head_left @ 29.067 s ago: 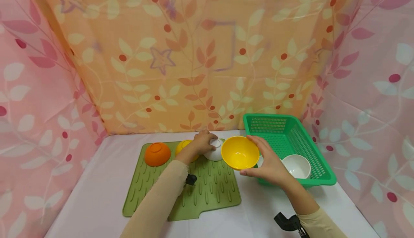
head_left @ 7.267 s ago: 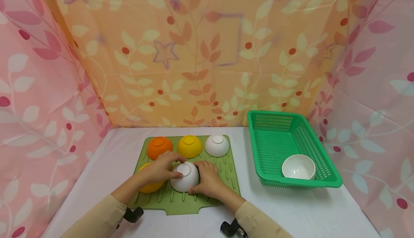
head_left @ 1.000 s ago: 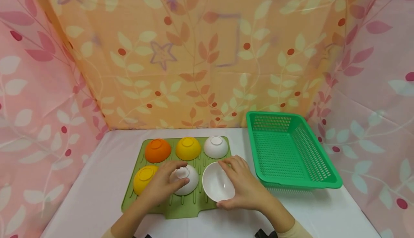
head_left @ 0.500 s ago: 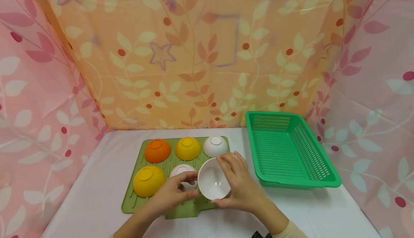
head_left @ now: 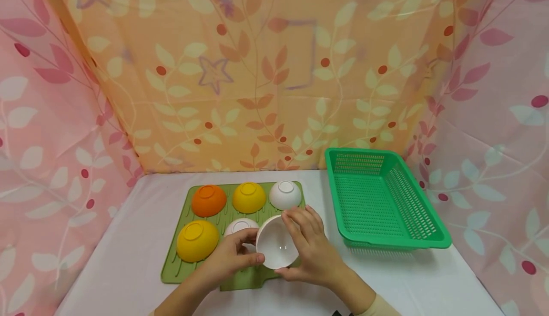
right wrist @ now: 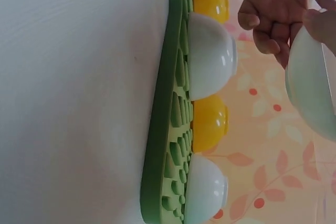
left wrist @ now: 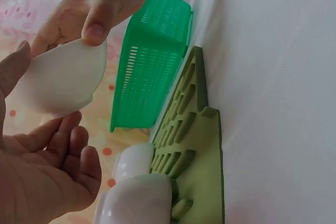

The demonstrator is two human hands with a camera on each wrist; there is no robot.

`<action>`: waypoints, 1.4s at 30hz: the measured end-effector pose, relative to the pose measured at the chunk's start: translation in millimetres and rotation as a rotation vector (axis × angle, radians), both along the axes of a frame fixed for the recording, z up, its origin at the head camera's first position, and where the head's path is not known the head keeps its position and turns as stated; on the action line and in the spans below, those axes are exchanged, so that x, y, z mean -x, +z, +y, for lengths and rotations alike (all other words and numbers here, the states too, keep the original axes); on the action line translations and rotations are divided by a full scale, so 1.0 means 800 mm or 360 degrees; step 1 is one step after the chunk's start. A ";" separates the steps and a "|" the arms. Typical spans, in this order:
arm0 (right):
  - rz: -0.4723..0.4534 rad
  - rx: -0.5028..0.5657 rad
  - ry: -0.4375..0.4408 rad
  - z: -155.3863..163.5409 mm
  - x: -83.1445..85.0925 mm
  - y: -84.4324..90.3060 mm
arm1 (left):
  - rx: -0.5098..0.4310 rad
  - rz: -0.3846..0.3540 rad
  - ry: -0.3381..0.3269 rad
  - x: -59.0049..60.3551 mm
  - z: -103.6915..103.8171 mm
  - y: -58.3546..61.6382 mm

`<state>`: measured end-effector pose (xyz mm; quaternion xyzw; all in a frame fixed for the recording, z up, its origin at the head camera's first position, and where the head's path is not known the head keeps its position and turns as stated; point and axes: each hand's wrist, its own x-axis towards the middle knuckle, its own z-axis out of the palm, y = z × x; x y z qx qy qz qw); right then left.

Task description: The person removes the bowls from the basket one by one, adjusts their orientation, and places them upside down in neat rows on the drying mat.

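Note:
A white bowl (head_left: 276, 247) is held up over the green drying mat (head_left: 240, 282), tilted so its inside faces me. My right hand (head_left: 315, 254) grips its right side, with fingers at the upper rim and thumb at the lower edge. My left hand (head_left: 225, 259) has its thumb by the left rim and its curled fingers against the underside, as the left wrist view shows. Behind the left fingers, another white bowl (head_left: 241, 225) sits upside down on the mat, partly hidden.
More upside-down bowls stand on the mat: an orange bowl (head_left: 208, 201), a yellow bowl (head_left: 249, 198) and a white bowl (head_left: 285, 195) at the back, a yellow bowl (head_left: 197, 242) at front left. A green basket (head_left: 334, 201) stands to the right.
The right hand has brought the white bowl leftward, and the left hand has moved right to meet it. Earlier a white bowl lay in the basket, and the front row held fewer bowls.

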<state>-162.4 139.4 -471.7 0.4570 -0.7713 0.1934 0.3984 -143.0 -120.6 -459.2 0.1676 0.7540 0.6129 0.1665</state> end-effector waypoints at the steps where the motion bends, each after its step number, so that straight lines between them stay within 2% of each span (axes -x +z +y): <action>1: -0.0005 0.0004 -0.0003 -0.001 0.000 -0.001 | -0.0014 -0.0005 0.0023 0.000 0.000 -0.001; 4: -0.0114 0.0016 -0.0009 -0.003 -0.002 0.000 | -0.0058 -0.0031 0.0101 0.002 0.000 -0.001; 6: -0.0295 0.0043 -0.0016 -0.002 -0.006 0.004 | -0.0070 -0.0039 0.0158 0.003 -0.002 -0.001; 8: -0.0559 0.0102 -0.0037 0.000 -0.011 0.009 | -0.0048 0.0007 0.0224 0.004 -0.003 0.000; 11: -0.1030 0.0257 -0.0055 0.005 -0.019 0.021 | 0.0053 0.0221 0.0310 0.005 -0.007 0.003; 13: -0.1320 0.0351 -0.0045 0.009 -0.021 0.029 | 0.0149 0.0441 0.0351 0.004 -0.009 0.004; 17: -0.1699 0.0423 0.0056 0.016 -0.018 0.035 | 0.0354 0.0887 0.0366 0.001 -0.013 0.007; 19: -0.1814 0.0405 0.0104 0.017 -0.015 0.033 | 0.0438 0.1089 0.0348 0.000 -0.014 0.008; 22: -0.1931 0.0391 0.0150 0.016 -0.012 0.027 | 0.0515 0.1278 0.0308 -0.001 -0.015 0.008; 30: -0.2008 0.0426 0.0112 0.010 -0.010 0.017 | 0.0571 0.1534 0.0175 -0.001 -0.014 0.008; 34: -0.2019 0.0433 0.0089 0.007 -0.011 0.017 | 0.0583 0.1597 0.0151 -0.001 -0.011 0.008; 37: -0.2023 0.0489 0.0085 0.007 -0.012 0.017 | 0.0612 0.1537 0.0167 -0.003 -0.010 0.009; 39: -0.2022 0.0560 0.0099 0.007 -0.012 0.017 | 0.0615 0.1394 0.0179 -0.004 -0.010 0.010; 42: -0.2012 0.0676 0.0187 0.009 -0.013 0.018 | 0.0547 0.1056 0.0178 -0.005 -0.010 0.013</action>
